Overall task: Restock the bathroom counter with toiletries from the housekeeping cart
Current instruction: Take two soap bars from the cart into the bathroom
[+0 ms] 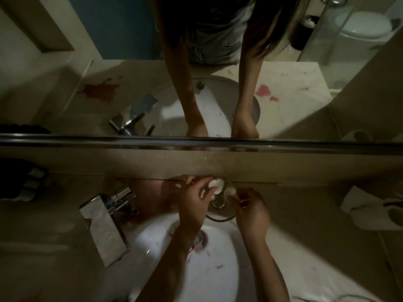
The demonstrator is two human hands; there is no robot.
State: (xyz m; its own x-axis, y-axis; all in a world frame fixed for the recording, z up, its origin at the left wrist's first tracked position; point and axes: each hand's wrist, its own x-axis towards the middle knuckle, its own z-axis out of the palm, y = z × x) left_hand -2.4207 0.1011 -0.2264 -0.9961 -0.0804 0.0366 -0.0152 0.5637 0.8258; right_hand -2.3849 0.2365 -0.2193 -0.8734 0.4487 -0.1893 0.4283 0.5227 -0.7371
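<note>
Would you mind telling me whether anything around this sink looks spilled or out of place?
Yes: pinkish-red smears stain the white basin by the drain, and the mirror shows red splotches on the counter. It looks like spilled liquid.

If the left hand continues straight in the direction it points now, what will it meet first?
Probably the beige wall strip below the mirror: the left hand, pinching a small white item, is close in front of it. Depth is unclear.
</note>
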